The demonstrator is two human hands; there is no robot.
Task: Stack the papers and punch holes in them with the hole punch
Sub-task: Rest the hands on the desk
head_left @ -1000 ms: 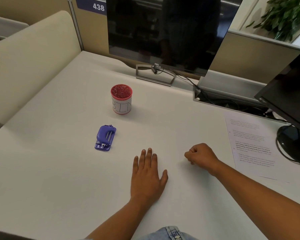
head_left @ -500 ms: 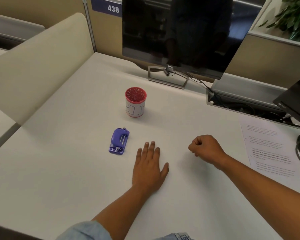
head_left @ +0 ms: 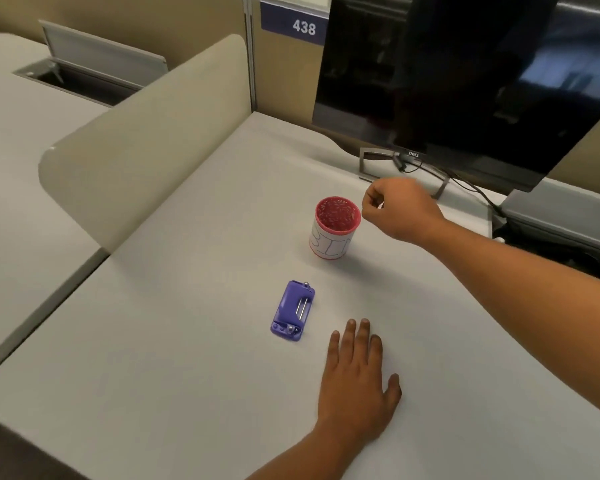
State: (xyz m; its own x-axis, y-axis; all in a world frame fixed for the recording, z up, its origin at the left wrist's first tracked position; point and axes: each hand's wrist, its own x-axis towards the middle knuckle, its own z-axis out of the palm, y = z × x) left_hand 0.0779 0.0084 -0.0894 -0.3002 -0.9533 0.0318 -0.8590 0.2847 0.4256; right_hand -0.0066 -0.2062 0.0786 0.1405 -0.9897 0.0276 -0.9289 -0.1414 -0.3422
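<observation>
A purple hole punch [head_left: 293,311] lies flat on the white desk [head_left: 187,341], with nothing touching it. My left hand [head_left: 359,386] rests palm down on the desk just right of and nearer than the punch, holding nothing. My right hand [head_left: 399,209] hovers in a loose fist beside the right rim of a red-rimmed cup [head_left: 333,233], thumb and fingertips pinched together. A tiny pale speck shows at those fingertips; I cannot tell what it is. The cup is wrapped in white paper with handwritten letters and holds small bits. No papers are in view.
A dark Dell monitor [head_left: 465,81] on a metal stand [head_left: 371,164] stands behind the cup, with cables trailing right to a grey cable tray [head_left: 561,216]. A beige curved divider [head_left: 146,140] borders the desk on the left. A sign reads 438 [head_left: 303,27].
My right hand lifted off the desk and moved forward to the cup's right rim. The view swung left, so the printed sheet at the right is out of sight. My left hand stayed flat.
</observation>
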